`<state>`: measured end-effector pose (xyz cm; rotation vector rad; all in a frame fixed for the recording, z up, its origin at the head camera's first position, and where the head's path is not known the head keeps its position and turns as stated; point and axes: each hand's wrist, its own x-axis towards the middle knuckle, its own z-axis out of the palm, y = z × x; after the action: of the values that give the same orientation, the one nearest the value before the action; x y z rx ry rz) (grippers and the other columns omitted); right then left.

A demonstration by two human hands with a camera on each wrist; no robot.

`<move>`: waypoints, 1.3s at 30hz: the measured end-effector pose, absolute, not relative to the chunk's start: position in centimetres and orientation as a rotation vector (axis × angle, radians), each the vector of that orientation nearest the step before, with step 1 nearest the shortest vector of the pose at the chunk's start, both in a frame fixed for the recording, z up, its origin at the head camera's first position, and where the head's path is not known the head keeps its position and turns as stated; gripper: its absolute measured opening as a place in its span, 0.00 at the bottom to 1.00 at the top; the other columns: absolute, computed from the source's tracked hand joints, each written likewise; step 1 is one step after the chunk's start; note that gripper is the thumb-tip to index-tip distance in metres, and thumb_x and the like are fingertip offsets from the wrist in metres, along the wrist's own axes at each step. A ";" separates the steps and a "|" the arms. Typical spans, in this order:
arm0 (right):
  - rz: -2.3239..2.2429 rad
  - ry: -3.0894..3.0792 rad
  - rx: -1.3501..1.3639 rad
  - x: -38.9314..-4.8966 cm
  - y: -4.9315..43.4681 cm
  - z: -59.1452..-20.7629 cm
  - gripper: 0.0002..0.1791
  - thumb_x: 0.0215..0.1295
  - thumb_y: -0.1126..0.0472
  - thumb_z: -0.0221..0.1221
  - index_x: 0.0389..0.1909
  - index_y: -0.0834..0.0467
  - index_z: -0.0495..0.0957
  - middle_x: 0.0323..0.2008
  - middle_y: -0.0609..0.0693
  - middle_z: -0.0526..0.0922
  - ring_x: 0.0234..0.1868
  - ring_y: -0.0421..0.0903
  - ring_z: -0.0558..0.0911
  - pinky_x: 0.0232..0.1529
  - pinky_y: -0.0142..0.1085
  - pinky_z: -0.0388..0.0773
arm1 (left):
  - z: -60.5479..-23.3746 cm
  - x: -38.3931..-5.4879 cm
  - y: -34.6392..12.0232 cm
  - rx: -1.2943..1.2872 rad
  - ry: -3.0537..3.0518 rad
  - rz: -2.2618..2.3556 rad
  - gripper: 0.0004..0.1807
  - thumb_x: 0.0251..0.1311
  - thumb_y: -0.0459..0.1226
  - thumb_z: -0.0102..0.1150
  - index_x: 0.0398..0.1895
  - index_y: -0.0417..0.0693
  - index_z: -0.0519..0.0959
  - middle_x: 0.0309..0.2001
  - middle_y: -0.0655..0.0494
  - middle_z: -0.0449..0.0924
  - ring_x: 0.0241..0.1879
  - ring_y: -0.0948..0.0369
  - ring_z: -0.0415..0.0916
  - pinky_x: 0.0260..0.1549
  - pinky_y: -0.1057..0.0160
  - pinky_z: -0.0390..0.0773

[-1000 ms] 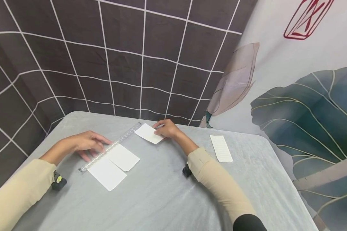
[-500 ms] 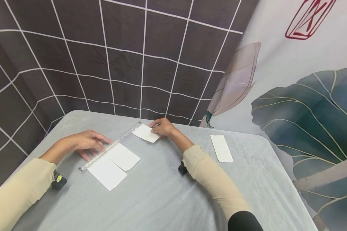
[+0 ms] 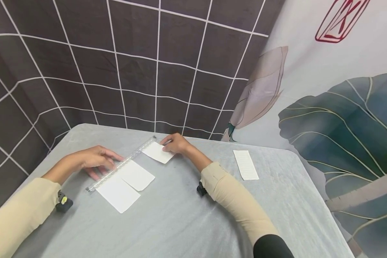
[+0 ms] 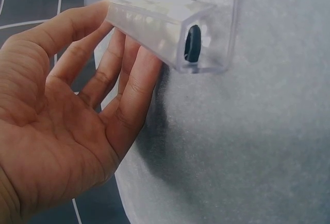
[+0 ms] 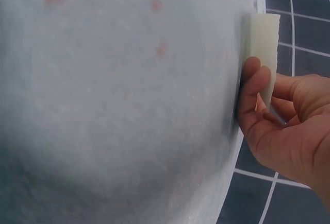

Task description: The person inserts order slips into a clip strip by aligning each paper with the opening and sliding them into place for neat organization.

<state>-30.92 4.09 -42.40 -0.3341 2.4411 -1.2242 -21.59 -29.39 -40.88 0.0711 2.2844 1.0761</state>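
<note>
My left hand (image 3: 98, 160) grips a long clear plastic strip (image 3: 132, 154) between thumb and fingers; the left wrist view shows its box-like end (image 4: 193, 41) with a dark oval piece inside. Two white paper slips, a nearer one (image 3: 117, 193) and a farther one (image 3: 138, 175), extend from the strip, their edges overlapping. At the strip's far end, my right hand (image 3: 176, 144) pinches another white paper slip (image 3: 156, 152) by its right side. In the right wrist view this slip (image 5: 264, 38) stands out beyond the thumb and fingers, close over the cloth.
A separate narrow paper slip with faint lines (image 3: 246, 165) lies to the right on the grey cloth-covered table (image 3: 180, 222). Behind the table's far edge hangs a dark curtain with a white grid (image 3: 135, 71); a leaf-patterned curtain (image 3: 342, 125) hangs at the right.
The right hand has moved left with its paper slip, bringing the slip right up to the strip's far end. My left hand and the other slips have stayed put.
</note>
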 end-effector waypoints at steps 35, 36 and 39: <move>-1.054 2.490 -0.515 -28.4 2.5 -42.1 0.19 0.69 0.61 0.74 0.60 0.58 0.92 0.51 0.61 0.93 0.38 0.42 0.84 0.38 0.28 0.78 | -41.0 -21.9 -29.4 0.076 2.280 1.087 0.35 0.71 0.38 0.68 0.81 0.44 0.76 0.45 0.56 0.85 0.39 0.56 0.81 0.32 0.53 0.93; -1.015 2.514 -0.543 -28.3 2.7 -42.0 0.19 0.70 0.59 0.74 0.60 0.58 0.92 0.52 0.61 0.93 0.39 0.42 0.84 0.39 0.28 0.78 | -41.0 -21.9 -29.4 0.078 2.280 1.088 0.35 0.71 0.38 0.68 0.81 0.43 0.76 0.45 0.56 0.85 0.39 0.56 0.82 0.32 0.53 0.93; -0.910 2.572 -0.623 -28.1 3.5 -41.5 0.20 0.70 0.56 0.74 0.60 0.57 0.92 0.52 0.59 0.94 0.40 0.42 0.84 0.39 0.28 0.78 | -41.1 -21.7 -29.5 0.071 2.278 1.089 0.35 0.72 0.39 0.68 0.81 0.44 0.75 0.44 0.55 0.84 0.40 0.56 0.81 0.32 0.53 0.92</move>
<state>-28.06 3.51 -41.53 -0.6228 2.5720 -0.9103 -21.71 -29.50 -41.11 0.0706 2.2781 1.0886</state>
